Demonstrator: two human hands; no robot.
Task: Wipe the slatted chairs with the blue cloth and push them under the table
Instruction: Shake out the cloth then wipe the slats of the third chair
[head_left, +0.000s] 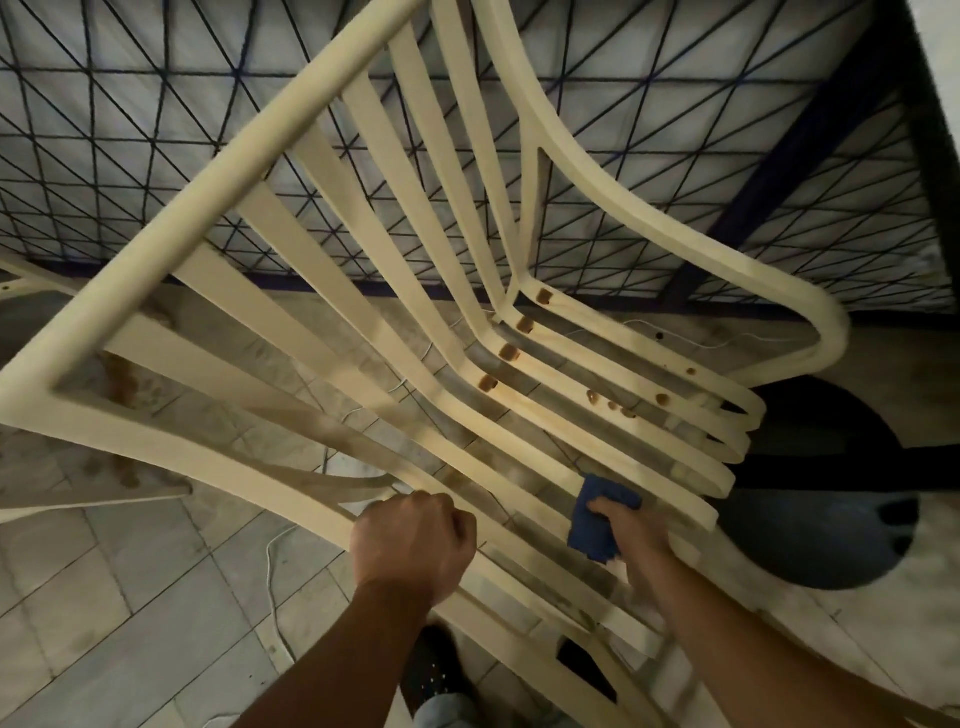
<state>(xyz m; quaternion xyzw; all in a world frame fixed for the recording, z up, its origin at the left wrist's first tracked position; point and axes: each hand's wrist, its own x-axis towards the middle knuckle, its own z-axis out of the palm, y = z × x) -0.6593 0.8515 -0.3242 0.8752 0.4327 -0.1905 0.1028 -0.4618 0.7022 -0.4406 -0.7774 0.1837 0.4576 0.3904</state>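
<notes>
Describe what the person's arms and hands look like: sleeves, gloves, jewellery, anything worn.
Both forearms are bare down to the frame's bottom edge; no sleeve shows. The left hand and right hand are ungloved. No watch, bracelet or ring is visible on the parts that show.

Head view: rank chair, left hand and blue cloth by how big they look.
Chair
Left hand
Cloth
Left hand sits nearer the camera and right hand covers part of cloth, so that pair is unsure.
</notes>
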